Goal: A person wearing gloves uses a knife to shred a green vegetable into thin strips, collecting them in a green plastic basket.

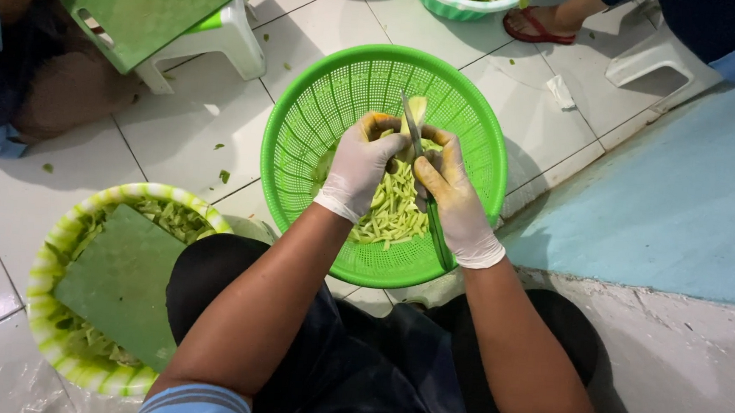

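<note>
White floor tiles (176,135) carry a green basket (305,118) of pale strips (395,208). Over it, the gloved left hand (361,168) is closed around a pale fruit (417,109). The gloved right hand (453,199) is clamped on a knife (412,124), blade against the fruit. A striped bowl (50,247) with a green board (121,281) sits left of the knees.

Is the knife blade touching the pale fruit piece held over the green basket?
Touching: the head view shows the knife blade's tip overlapping the fruit piece without any gap.
</note>
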